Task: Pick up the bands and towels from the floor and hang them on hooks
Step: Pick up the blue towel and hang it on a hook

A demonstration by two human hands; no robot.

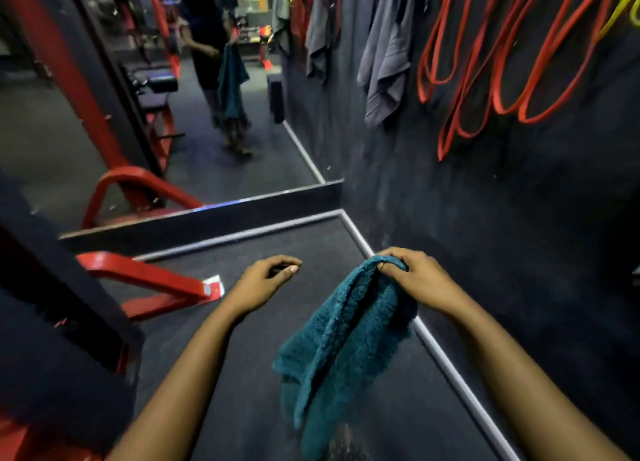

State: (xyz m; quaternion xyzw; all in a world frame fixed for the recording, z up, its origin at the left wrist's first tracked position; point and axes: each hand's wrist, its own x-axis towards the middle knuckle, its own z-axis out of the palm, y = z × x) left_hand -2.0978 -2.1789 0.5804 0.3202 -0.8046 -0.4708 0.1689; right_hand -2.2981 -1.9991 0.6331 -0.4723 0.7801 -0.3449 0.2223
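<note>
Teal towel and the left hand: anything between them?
Nothing. In the head view, the gap between the left hand and the teal towel, which the right hand grips, shows only bare dark floor below.

one wide head-worn view faces forward and down over the floor [311,249] beside a wall [485,218].

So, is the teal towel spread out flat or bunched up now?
Bunched, not spread. The right hand grips the teal towel at its gathered top, and the rest hangs down in thick folds.
</note>
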